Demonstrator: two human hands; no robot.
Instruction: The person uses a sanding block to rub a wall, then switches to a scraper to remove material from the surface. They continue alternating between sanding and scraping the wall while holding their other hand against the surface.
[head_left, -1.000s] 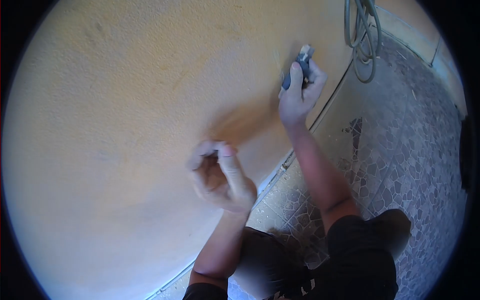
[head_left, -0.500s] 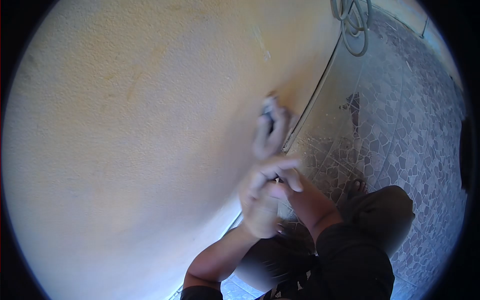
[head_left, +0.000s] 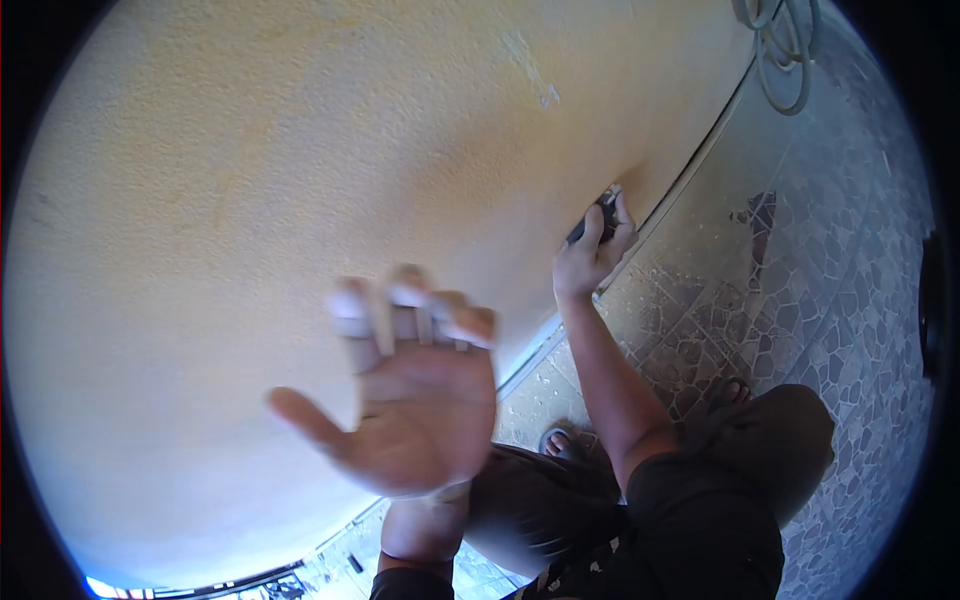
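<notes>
Palm toward the camera, my left hand [head_left: 415,400] is raised in front of the wall with its fingers apart and slightly bent, holding nothing. My right hand [head_left: 592,255] is farther off, low by the foot of the wall. Its fingers are wrapped round a small dark tool [head_left: 597,218], whose light tip is at the wall surface. The rough yellowish wall [head_left: 250,200] fills the left and middle of the view. A pale scraped mark [head_left: 532,70] shows on it above my right hand.
A coiled hose [head_left: 785,60] hangs at the upper right. Stone-patterned floor [head_left: 850,290] runs along the right, with a dark patch [head_left: 762,225] near the wall. My bent knees and sandalled foot [head_left: 560,442] are at the bottom.
My left hand has moved left and toward the camera, away from my right wrist, and its fingers have spread. My right hand appears farther right, still with the tool. The view has shifted.
</notes>
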